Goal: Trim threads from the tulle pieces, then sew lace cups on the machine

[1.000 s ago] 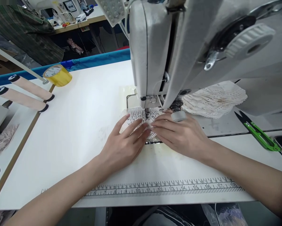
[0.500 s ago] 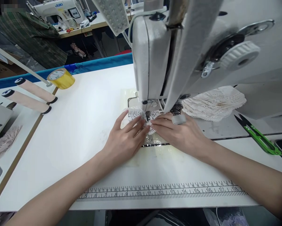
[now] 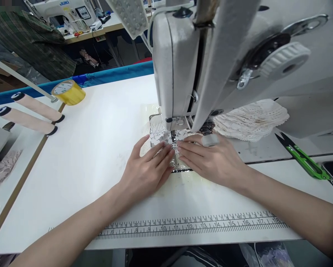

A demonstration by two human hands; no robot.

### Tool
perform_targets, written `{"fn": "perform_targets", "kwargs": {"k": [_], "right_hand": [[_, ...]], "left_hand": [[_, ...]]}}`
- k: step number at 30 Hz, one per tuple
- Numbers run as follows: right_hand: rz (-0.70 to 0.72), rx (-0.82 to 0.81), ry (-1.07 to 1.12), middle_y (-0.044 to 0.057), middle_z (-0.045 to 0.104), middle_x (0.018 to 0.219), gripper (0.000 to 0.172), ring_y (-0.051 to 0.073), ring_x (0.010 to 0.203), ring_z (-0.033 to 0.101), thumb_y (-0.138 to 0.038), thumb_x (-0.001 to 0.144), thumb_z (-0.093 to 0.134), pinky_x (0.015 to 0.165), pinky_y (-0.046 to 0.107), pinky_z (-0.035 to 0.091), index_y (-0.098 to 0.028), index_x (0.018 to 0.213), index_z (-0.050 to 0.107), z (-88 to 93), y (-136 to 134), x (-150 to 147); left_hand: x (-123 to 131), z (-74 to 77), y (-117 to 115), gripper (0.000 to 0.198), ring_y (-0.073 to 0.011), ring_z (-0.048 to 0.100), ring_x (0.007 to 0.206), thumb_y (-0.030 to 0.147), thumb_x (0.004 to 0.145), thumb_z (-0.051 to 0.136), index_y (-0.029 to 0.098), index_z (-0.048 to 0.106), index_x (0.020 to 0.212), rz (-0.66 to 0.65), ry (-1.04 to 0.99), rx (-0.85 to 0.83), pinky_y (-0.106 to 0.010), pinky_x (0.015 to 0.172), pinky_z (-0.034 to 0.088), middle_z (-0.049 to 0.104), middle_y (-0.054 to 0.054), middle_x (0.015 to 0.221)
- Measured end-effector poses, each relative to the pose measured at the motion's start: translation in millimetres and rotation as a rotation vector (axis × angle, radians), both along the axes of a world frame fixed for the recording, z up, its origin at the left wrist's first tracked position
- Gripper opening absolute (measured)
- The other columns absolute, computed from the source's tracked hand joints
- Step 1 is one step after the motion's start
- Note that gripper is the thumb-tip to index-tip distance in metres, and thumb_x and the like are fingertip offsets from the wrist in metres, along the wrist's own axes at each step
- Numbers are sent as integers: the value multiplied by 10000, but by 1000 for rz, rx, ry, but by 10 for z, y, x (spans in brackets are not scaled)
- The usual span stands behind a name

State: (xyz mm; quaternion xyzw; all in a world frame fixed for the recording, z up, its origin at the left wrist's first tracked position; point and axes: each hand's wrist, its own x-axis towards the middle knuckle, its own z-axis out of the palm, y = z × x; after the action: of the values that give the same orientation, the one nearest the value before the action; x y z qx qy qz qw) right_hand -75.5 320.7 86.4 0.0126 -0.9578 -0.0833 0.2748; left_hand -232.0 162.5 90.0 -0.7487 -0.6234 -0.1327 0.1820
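A small piece of white lace [image 3: 157,130] lies under the needle area of the sewing machine [image 3: 180,66]. My left hand [image 3: 145,168] rests flat on the lace's near left side, its fingers spread and the tips close to the presser foot [image 3: 173,136]. From the right, my right hand [image 3: 215,159] lies with its fingers stretched out over the lace's right edge, fingertips beside the foot. Neither hand grips the lace; both press it from above. Part of the lace is hidden under the fingers and the machine head.
Stacked lace pieces [image 3: 251,120] lie behind my right hand. Green thread snips [image 3: 307,161] are at the right. Yellow tape [image 3: 69,92] and two thread cones [image 3: 40,107] stand at the left. A person's plaid sleeve [image 3: 41,29] shows at the back left.
The lace has moved away from me under the foot, and more of it shows behind my left fingers. Both hands stay beside the foot. The whole view has shifted slightly.
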Motion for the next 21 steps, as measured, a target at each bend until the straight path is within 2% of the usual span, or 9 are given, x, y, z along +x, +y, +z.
{"fn": "perform_targets", "kwargs": {"k": [5,11,21], "right_hand": [[11,-40,-7,35,771,931,214,181,866,668,-246,972,545,975,404,451,-169,1000,743,-31,15,0],[-6,-60,-2,36,770,888,210,192,860,662,-228,969,542,1013,431,423,-180,989,746,-57,24,-13],[-35,-76,-39,49,764,855,260,212,861,646,-221,977,503,1053,485,389,-201,985,762,-93,55,-48]], "left_hand": [[-17,-10,10,274,-219,687,1095,220,943,541,154,642,1189,-13,-39,18,-537,1150,293,731,-87,1172],[-52,-32,41,287,-207,675,1124,244,934,567,114,649,1177,-5,-75,21,-512,1201,215,731,-98,1175],[-103,-17,98,291,-241,689,1095,272,940,555,110,661,1159,4,-99,16,-567,1172,258,738,-107,1152]]}}
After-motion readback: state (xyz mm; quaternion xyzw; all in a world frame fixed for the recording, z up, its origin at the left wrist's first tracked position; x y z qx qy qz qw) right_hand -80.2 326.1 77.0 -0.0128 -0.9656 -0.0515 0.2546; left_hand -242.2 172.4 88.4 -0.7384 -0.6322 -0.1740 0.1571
